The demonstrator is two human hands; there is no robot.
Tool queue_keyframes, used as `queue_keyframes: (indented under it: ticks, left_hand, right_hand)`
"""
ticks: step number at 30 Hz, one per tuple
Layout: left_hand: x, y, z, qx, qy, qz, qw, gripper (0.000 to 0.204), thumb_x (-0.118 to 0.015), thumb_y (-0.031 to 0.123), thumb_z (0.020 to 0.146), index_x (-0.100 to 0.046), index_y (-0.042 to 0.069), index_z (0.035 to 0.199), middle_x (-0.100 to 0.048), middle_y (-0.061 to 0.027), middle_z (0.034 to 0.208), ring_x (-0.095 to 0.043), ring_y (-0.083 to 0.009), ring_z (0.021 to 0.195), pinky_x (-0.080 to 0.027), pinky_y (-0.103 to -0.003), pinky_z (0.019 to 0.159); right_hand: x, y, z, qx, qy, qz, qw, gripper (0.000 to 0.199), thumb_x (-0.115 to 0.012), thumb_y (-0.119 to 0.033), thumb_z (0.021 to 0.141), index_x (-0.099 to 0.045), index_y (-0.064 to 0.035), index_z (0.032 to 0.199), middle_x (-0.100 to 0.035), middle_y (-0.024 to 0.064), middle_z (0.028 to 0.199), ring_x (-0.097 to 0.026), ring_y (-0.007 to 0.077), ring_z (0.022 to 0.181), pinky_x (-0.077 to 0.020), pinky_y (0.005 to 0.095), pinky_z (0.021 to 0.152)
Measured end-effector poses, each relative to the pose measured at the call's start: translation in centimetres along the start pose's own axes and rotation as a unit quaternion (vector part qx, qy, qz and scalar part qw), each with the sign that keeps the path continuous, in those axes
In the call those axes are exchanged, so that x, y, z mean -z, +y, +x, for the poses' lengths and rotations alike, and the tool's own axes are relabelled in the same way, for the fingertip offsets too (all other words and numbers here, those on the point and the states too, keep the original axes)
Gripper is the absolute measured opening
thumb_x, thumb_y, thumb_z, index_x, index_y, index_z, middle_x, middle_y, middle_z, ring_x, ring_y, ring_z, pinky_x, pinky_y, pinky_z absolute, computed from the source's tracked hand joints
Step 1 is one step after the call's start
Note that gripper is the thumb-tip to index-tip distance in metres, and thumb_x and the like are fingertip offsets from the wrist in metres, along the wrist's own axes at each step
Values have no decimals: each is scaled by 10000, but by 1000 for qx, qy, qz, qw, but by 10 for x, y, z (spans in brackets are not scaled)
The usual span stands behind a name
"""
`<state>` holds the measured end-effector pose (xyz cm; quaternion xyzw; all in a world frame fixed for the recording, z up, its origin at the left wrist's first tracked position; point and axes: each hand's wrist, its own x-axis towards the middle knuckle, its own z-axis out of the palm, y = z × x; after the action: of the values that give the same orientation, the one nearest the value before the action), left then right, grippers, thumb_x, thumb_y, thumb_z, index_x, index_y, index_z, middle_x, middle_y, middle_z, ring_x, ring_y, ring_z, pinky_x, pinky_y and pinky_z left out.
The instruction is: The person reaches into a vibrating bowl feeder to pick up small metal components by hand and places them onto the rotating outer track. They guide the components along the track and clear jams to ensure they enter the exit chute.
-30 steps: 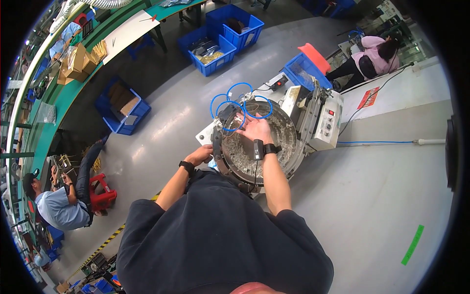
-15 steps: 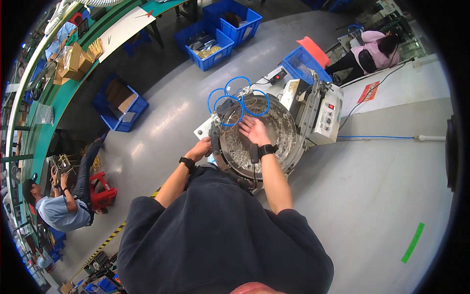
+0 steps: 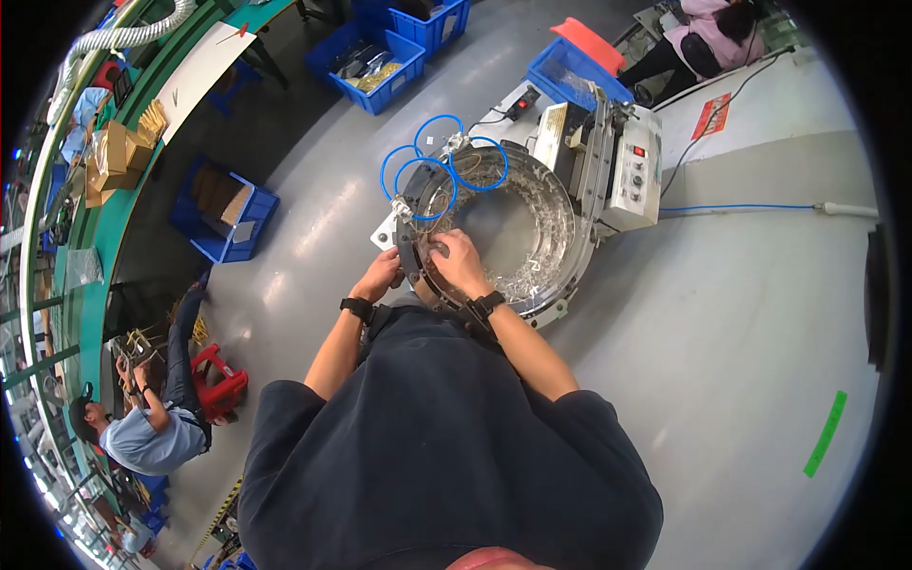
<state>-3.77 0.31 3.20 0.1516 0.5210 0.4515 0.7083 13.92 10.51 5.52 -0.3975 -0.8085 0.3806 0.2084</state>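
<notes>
The round, ridged steel feeder bowl (image 3: 532, 237) held small clear glinting parts along its spiral track. The right hand (image 3: 459, 263) lay curled on its rim at seven o'clock; the left hand (image 3: 383, 274) gripped the rim's outer edge beside it. Looped blue tubing (image 3: 418, 166) arched at eleven o'clock. A blue plastic crate (image 3: 372, 65) held brass-coloured pieces.

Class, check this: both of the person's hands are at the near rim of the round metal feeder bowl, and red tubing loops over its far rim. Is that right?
Not quite: the tubing is blue, not red, as the head view shows. Both hands, left hand and right hand, are at the feeder bowl's near rim.
</notes>
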Motion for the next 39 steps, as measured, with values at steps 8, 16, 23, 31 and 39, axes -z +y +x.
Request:
queue_keyframes:
  ticks: [8, 16, 23, 31, 39]
  left_hand:
    - [-3, -10, 14, 32, 18, -63, 997, 184, -490, 189, 996, -631, 130, 1099, -546, 71, 668, -352, -25, 431, -217, -212, 392]
    - [6, -24, 24, 30, 30, -61, 997, 149, -532, 235, 988, -637, 131, 1011, -588, 58, 664, -379, -21, 397, -217, -204, 356]
    - [1, -18, 16, 44, 1, -28, 999, 133, -531, 212, 980, -639, 133, 974, -582, 51, 642, -374, -26, 382, -219, -207, 345]
    - [3, -19, 14, 57, -11, -22, 998, 139, -524, 178, 968, -647, 121, 935, -564, 40, 629, -349, -35, 372, -205, -214, 341]
    - [7, -30, 22, 27, 5, -45, 999, 129, -531, 165, 958, -639, 111, 912, -538, 45, 619, -353, -41, 380, -210, -215, 351]
  right_hand:
    - [-6, -10, 2, 14, 28, 58, 998, 200, -677, -150, 762, -688, -61, 940, -643, 120, 918, -582, 335, 942, -474, 420, 846]
    - [6, 6, -6, 5, -20, -14, 1000, 144, -665, -133, 757, -678, -76, 888, -640, 124, 888, -574, 339, 914, -471, 430, 816]
    - [-1, -9, -3, -19, -2, 94, 995, 109, -655, -123, 747, -672, -75, 844, -625, 142, 844, -590, 346, 846, -483, 437, 756]
    - [3, -2, -13, -44, -4, 38, 998, 117, -649, -121, 755, -663, -60, 854, -614, 146, 781, -601, 344, 819, -488, 438, 731]
    - [0, -20, -8, -81, -34, 148, 985, 131, -642, -103, 759, -669, -34, 866, -649, 161, 786, -644, 322, 731, -511, 415, 670]
